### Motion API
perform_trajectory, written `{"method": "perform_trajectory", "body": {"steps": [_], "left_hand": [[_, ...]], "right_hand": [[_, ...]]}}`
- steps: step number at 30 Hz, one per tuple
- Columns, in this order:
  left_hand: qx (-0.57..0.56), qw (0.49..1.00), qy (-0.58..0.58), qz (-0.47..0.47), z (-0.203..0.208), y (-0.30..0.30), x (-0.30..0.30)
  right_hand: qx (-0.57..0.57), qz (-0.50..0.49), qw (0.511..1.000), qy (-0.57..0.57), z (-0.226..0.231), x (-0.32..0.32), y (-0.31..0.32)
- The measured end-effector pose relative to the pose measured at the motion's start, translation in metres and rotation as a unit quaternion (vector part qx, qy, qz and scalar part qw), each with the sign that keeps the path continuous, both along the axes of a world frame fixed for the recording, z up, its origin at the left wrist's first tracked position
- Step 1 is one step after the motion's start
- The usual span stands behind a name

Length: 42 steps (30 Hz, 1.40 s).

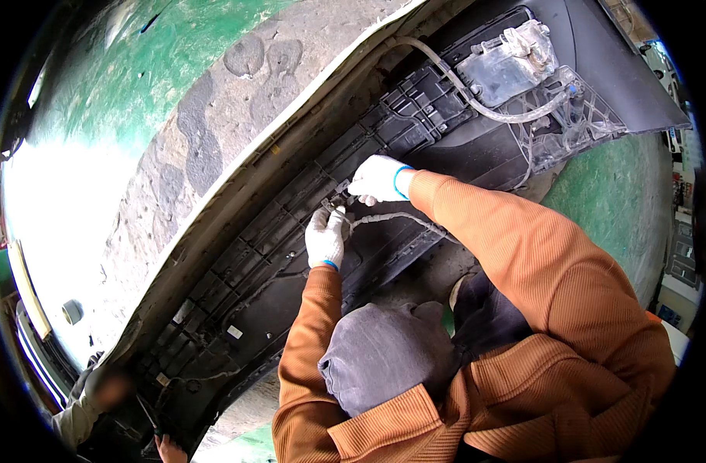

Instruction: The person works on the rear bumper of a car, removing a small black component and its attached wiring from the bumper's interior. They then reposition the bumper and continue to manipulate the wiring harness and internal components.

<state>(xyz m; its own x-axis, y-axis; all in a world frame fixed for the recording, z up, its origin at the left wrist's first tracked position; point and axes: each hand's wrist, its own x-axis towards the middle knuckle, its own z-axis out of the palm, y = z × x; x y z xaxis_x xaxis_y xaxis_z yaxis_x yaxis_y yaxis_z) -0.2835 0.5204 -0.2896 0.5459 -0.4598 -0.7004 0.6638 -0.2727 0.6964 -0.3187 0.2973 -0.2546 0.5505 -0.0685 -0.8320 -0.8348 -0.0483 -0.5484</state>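
A large dark car bumper [260, 278] lies with its ribbed inner side up, running from lower left to upper right. Both my hands wear white gloves with blue cuffs. At the middle of the bumper, my left hand [324, 237] is closed, thumb and fingers pinching the end of a taped wiring harness [399, 217] by a small connector [336, 202]. Just to its upper right, my right hand [378, 179] is closed with fingertips bent down at the same spot. Whatever those fingertips hold is hidden.
A translucent fluid tank [510, 65] with a grey hose [499, 116] sits at the bumper's upper right end. Another person's hand [170, 449] shows at the lower left, by the bumper's other end. A grey round cup-like piece [72, 312] lies on the floor at left.
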Motion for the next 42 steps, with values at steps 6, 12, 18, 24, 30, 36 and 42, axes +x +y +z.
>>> {"method": "perform_trajectory", "body": {"steps": [6, 12, 18, 24, 30, 36, 42], "left_hand": [[-0.001, 1.0, -0.002, 0.005, -0.003, -0.001, -0.001], [-0.001, 1.0, -0.02, -0.006, -0.012, 0.001, -0.002], [-0.02, 0.999, 0.034, 0.027, -0.007, 0.0, -0.001], [-0.029, 0.999, 0.031, 0.006, -0.008, 0.003, 0.001], [-0.032, 0.999, 0.034, -0.019, -0.002, 0.003, 0.003], [-0.051, 0.996, 0.075, -0.015, -0.003, 0.004, 0.007], [-0.004, 0.998, 0.054, -0.031, -0.001, -0.006, 0.008]], "right_hand": [[-0.061, 0.052, 0.996, -0.032, 0.002, -0.003, 0.002], [-0.082, 0.063, 0.993, -0.048, 0.003, -0.006, 0.006], [-0.162, 0.11, 0.979, -0.062, 0.006, -0.006, 0.012], [-0.102, 0.097, 0.988, -0.071, 0.004, -0.005, 0.01], [-0.093, 0.118, 0.988, -0.038, 0.007, 0.002, 0.006], [-0.12, 0.124, 0.985, -0.024, 0.01, 0.006, 0.009], [-0.183, 0.153, 0.971, -0.017, 0.011, 0.008, 0.015]]}}
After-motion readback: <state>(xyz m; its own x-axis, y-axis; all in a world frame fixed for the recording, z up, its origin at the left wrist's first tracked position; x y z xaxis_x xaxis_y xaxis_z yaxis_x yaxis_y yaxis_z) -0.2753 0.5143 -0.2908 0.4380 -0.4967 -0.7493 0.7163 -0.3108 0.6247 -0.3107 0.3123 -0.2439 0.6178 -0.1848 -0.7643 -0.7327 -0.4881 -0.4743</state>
